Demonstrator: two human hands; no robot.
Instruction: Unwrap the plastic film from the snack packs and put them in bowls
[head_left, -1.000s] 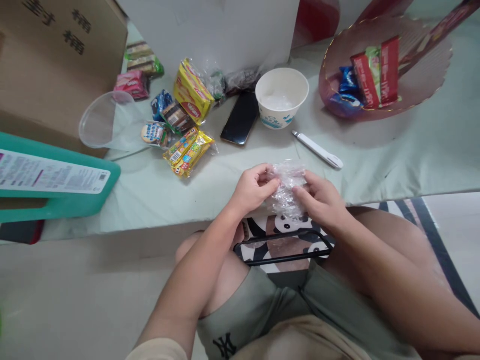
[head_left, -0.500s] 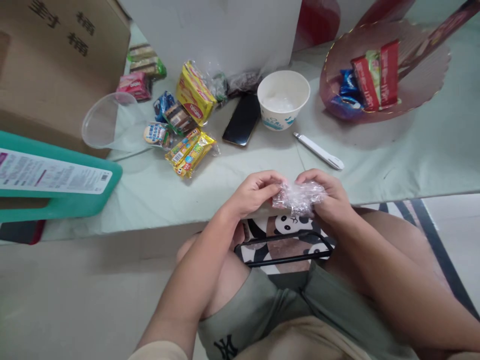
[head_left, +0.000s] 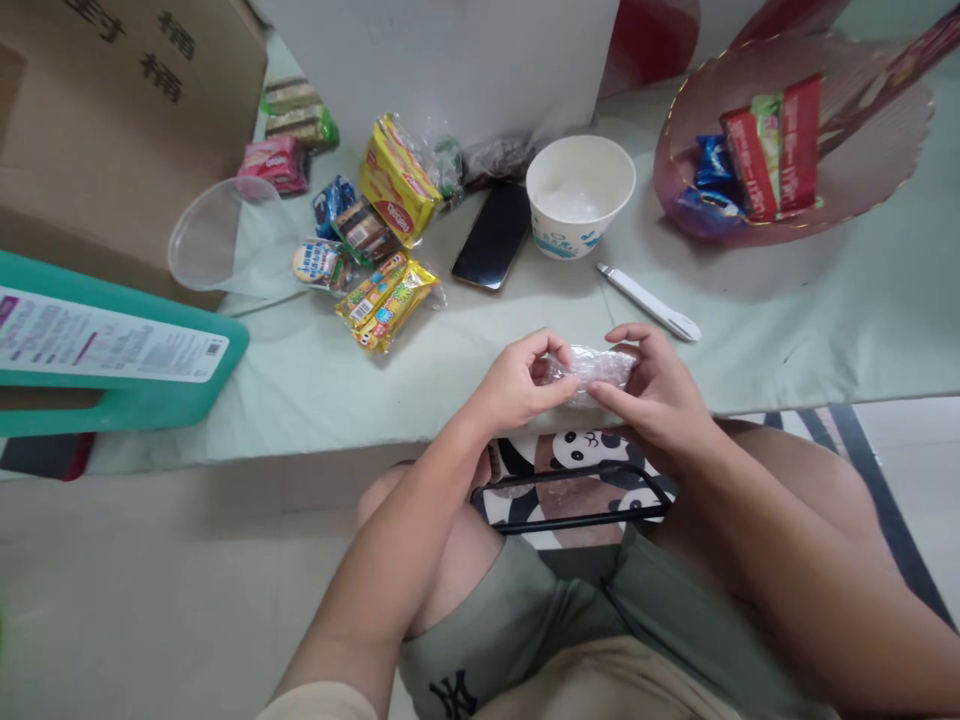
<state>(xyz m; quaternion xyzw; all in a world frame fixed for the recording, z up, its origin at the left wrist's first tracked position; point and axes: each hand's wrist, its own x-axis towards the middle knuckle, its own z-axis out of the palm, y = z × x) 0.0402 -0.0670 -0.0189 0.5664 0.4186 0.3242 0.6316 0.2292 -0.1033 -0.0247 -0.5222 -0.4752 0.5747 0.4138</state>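
A crumpled piece of clear plastic wrap (head_left: pixel 592 372) is held between both hands, just over the table's front edge. My left hand (head_left: pixel 525 380) grips its left end with thumb and fingers. On the other end, my right hand (head_left: pixel 660 390) is closed, its thumb pressed on the near side. Whether anything lies inside the wrap I cannot tell. Beyond the hands lies a white box cutter (head_left: pixel 649 302). Behind that stands a white paper bowl (head_left: pixel 579 200) with something whitish and translucent inside, beside a black phone (head_left: pixel 492 238).
Several wrapped snacks (head_left: pixel 390 300) lie left of the phone, near a clear plastic lid (head_left: pixel 217 240). At the right is a pink glass bowl (head_left: pixel 862 170) holding packets. A green-handled container (head_left: pixel 187 400) and a cardboard box (head_left: pixel 127 150) stand at the left.
The plastic wrap has been turned and gathered into a flatter, more compact bundle. Both thumbs now lie across its near side. The view has shifted slightly.
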